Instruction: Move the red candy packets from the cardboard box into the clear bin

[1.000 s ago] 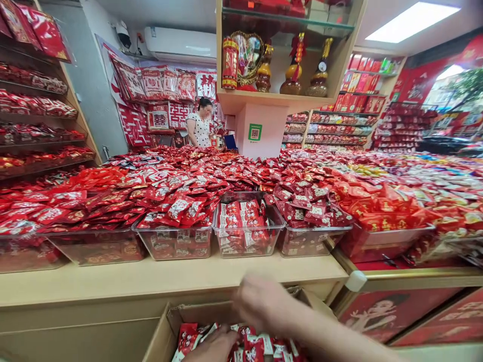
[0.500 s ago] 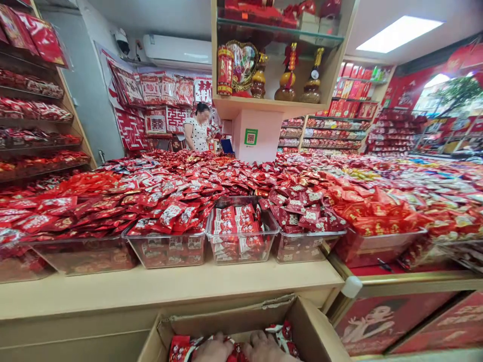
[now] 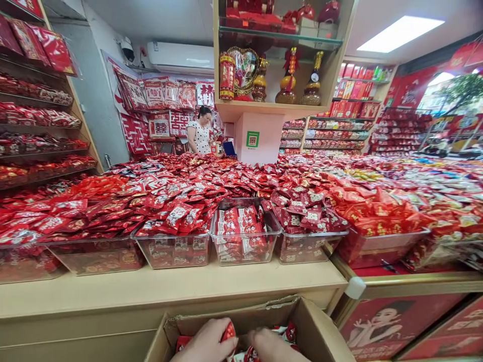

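My left hand is over the open cardboard box at the bottom, its fingers closed round a small red packet. Beside it on the right, my right hand reaches into the same box; it is blurred and its fingertips are hard to make out. Red and white packets lie in the box around both hands. On the counter above, a clear bin holds upright rows of red and white packets, with loose space toward its back.
More clear bins heaped with red packets line the counter. A display shelf rises behind them. A person stands at the back left. A gold-edged case is at the right.
My left hand has risen from the packets in the box and now grips a red one. My right hand remains low in the box. The view has shifted slightly.
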{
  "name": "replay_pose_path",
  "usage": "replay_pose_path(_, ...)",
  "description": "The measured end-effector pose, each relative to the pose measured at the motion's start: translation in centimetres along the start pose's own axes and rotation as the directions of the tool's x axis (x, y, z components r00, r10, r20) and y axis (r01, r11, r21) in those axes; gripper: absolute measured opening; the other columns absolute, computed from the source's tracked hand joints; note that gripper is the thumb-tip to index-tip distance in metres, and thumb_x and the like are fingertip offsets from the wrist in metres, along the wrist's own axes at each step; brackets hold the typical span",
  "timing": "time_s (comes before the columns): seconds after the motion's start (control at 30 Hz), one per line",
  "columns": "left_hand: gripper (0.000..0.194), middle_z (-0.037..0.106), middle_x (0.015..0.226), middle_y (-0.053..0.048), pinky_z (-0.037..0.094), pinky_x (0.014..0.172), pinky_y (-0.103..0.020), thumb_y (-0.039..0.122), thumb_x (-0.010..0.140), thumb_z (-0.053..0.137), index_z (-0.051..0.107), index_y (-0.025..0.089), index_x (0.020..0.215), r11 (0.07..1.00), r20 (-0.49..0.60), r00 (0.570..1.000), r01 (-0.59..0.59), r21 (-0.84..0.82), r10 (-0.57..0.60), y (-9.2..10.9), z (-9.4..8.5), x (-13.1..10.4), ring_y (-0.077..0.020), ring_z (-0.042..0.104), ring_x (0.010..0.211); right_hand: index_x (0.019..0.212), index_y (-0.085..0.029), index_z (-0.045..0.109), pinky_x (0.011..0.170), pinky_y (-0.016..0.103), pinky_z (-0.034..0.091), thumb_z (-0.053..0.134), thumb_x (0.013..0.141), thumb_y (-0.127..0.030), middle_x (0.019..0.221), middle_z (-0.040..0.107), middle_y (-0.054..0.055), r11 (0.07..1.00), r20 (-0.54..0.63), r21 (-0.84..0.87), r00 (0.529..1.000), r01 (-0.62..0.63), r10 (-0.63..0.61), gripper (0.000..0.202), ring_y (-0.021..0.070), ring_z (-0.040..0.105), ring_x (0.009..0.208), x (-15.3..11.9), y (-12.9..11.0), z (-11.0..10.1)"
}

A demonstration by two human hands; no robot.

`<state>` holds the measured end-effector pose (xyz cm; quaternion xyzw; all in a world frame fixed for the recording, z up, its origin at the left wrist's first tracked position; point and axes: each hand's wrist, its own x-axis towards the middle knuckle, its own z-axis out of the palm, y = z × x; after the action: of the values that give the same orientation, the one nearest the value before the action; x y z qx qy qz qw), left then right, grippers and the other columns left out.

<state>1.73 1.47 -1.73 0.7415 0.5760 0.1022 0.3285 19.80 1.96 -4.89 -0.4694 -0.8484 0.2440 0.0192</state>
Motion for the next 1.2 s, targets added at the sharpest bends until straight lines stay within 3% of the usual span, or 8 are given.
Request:
replay_pose_path(0.17,0.022,0.058,0.074,0.001,0.036,0.063,-0.021,0.029,0.077,0.036,0.055,0.017,0.077,0.994,-0.001,1.000,-0.031,-0.107,0.031,1.2,-1.0,-0.3,-0.0142,0.048,0.069,0.082,-0.019,0.060,0.057,0.024,0.040,0.064,0.051,-0.024,0.083,0.063,0.006,0.985,-0.077,0.135,0.990,-0.109,0.120,0.032,0.0213,0.057,0.074,-1.0,0.0,-2.7)
replay_pose_path(0.3,0.025,0.057,0.096,-0.001,0.034,0.079,-0.022,0.029,0.078,0.038,0.050,0.019,0.098,0.933,-0.014,0.999,-0.053,-0.356,0.051,2.3,-1.7,-0.7,-0.0152,0.048,0.089,0.080,-0.019,0.059,0.056,0.022,0.037,0.068,0.049,-0.024,0.074,0.062,0.000,0.952,-0.125,0.300,0.987,-0.062,0.104,0.033,0.0171,0.054,0.068,-1.1,0.3,-3.6)
replay_pose_path(0.43,0.027,0.056,0.075,0.002,0.039,0.064,-0.021,0.039,0.074,0.048,0.052,0.017,0.088,0.851,-0.020,0.998,-0.064,-0.521,0.063,3.1,-2.2,-0.7,-0.0139,0.050,0.071,0.078,-0.017,0.055,0.055,0.019,0.037,0.065,0.054,-0.021,0.067,0.058,-0.002,0.831,-0.197,0.556,0.972,0.005,0.125,0.026,0.0134,0.052,0.065,-1.2,0.6,-4.5)
replay_pose_path(0.57,0.028,0.038,0.053,0.008,0.035,0.047,-0.018,0.044,0.073,0.046,0.049,0.017,0.068,0.795,-0.042,0.999,-0.037,-0.606,0.015,3.4,-2.0,-0.4,-0.0092,0.040,0.050,0.081,-0.016,0.050,0.056,0.020,0.040,0.065,0.058,-0.029,0.069,0.056,-0.002,0.618,-0.201,0.782,0.972,0.086,0.119,0.030,0.0118,0.051,0.063,-1.4,0.6,-5.3)
replay_pose_path(0.73,0.027,0.038,0.054,0.007,0.036,0.048,-0.018,0.043,0.073,0.048,0.050,0.017,0.066,0.757,-0.098,0.995,-0.073,-0.649,0.011,3.4,-1.7,-0.3,-0.0091,0.039,0.051,0.079,-0.014,0.056,0.051,0.020,0.037,0.052,0.070,-0.045,0.063,0.055,-0.001,0.476,-0.157,0.875,0.982,0.090,0.102,0.032,0.0091,0.047,0.054,-1.5,0.1,-6.1)
replay_pose_path(0.83,0.027,0.038,0.055,0.007,0.039,0.050,-0.019,0.043,0.072,0.049,0.051,0.016,0.066,0.733,-0.121,0.993,-0.084,-0.675,0.002,3.6,-1.8,-0.2,-0.0093,0.038,0.053,0.071,-0.013,0.057,0.049,0.019,0.035,0.057,0.065,-0.045,0.057,0.054,-0.002,0.343,-0.129,0.937,0.977,0.065,0.167,0.033,0.0073,0.044,0.049,-1.4,-0.2,-6.5)
replay_pose_path(0.97,0.027,0.040,0.059,0.006,0.043,0.047,-0.021,0.045,0.070,0.050,0.050,0.018,0.073,0.653,-0.049,0.998,-0.006,-0.758,-0.048,4.1,-1.7,-0.4,-0.0105,0.039,0.055,0.064,-0.013,0.056,0.047,0.020,0.034,0.061,0.060,-0.045,0.053,0.053,-0.002,0.221,-0.126,0.973,0.961,0.071,0.245,0.033,0.0067,0.042,0.045,-1.3,-0.4,-6.6)
replay_pose_path(1.2,0.028,0.037,0.054,0.007,0.038,0.043,-0.018,0.045,0.070,0.050,0.046,0.018,0.067,0.648,-0.063,0.996,-0.011,-0.762,-0.056,3.6,-1.3,-0.2,-0.0091,0.036,0.050,0.071,-0.012,0.058,0.051,0.020,0.035,0.061,0.065,-0.040,0.058,0.057,-0.001,0.236,-0.215,0.958,0.953,0.163,0.215,0.029,0.0076,0.047,0.051,-0.6,-0.2,-5.5)
